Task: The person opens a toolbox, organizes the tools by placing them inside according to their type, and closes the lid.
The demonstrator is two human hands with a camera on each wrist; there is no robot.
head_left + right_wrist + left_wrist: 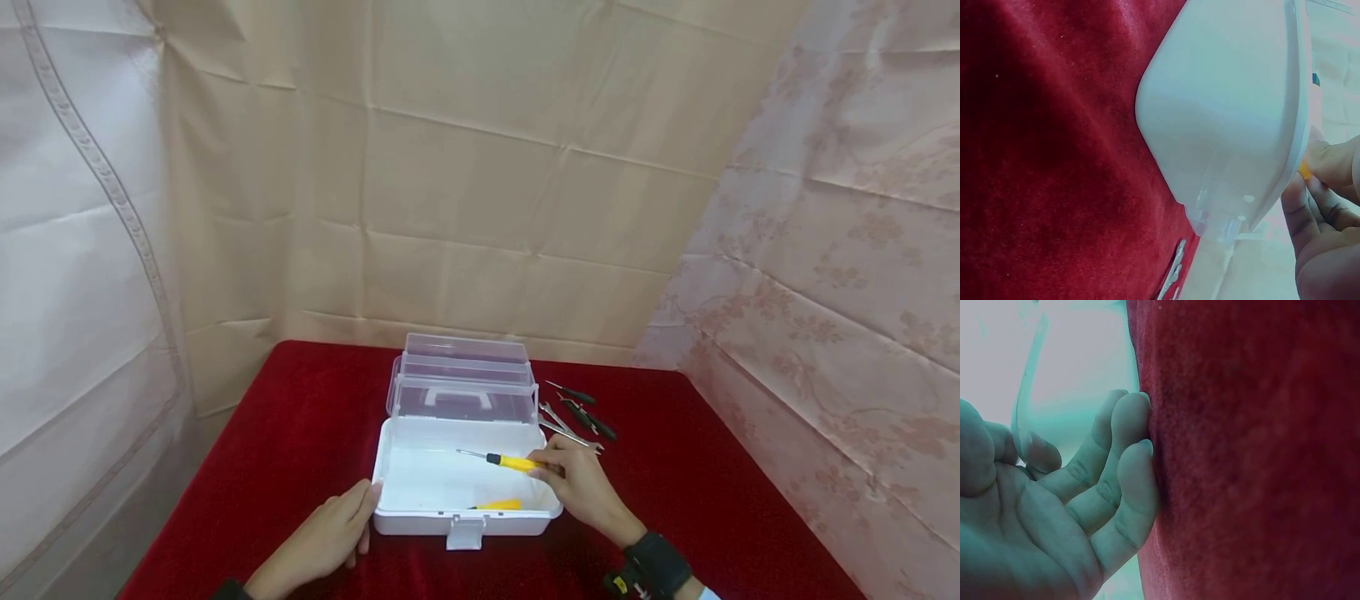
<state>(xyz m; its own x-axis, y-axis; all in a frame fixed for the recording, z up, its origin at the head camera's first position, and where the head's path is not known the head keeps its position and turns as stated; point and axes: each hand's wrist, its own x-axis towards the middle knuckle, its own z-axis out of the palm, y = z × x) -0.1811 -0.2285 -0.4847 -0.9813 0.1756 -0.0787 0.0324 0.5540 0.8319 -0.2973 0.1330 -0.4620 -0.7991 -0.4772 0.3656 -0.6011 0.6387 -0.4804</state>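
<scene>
My right hand [573, 479] pinches a screwdriver [513, 463] by the end of its yellow handle, its metal tip pointing left above the inside of a white toolbox [420, 522]. In the right wrist view, a bit of the yellow handle [1304, 169] shows between thumb and fingers, beside the box rim. Another yellow-handled tool [501, 505] lies inside along the front wall, partly hidden by it. At the left side, my left hand [330, 529] holds the box's rim between thumb and forefinger; its other fingers [1135, 481] bend near the red cloth.
The toolbox's clear lid [480, 403] stands raised at the back, and its front latch [466, 533] hangs down. Right of the box, wrenches [573, 435], a dark-handled screwdriver [577, 395] and another dark-handled tool [598, 427] lie on the red cloth [300, 417]. Curtains surround the table.
</scene>
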